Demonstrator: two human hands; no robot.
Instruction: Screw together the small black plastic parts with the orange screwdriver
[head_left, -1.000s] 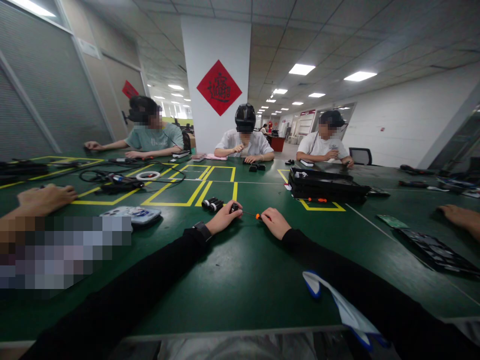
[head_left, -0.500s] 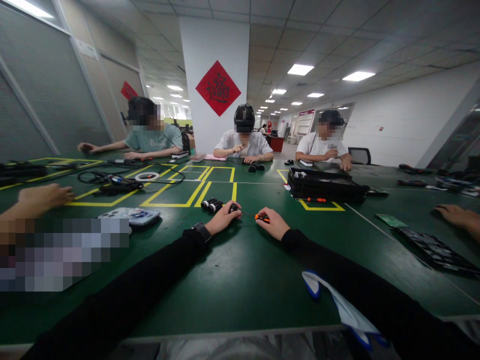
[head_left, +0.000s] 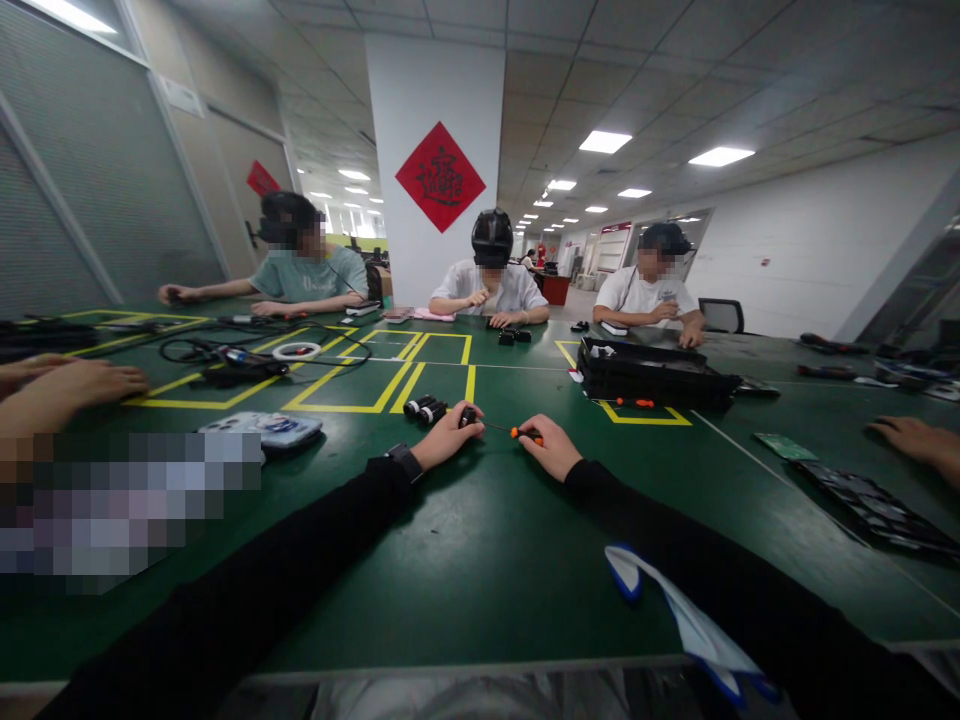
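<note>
At a green tabletop (head_left: 472,590), the left grip (head_left: 452,437) pinches a small black part (head_left: 468,416) opposite the right grip (head_left: 553,448), whose clasped screwdriver (head_left: 516,433) could slip if pressed askew.

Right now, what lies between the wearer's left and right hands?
In the head view, the shaft of the screwdriver in the right hand crosses the gap toward the black part in the left hand.

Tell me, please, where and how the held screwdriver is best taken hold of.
Take the screwdriver by its handle, probably from the right: its thin shaft points left toward the black part, while the thicker handle lies in the right grip.
</note>
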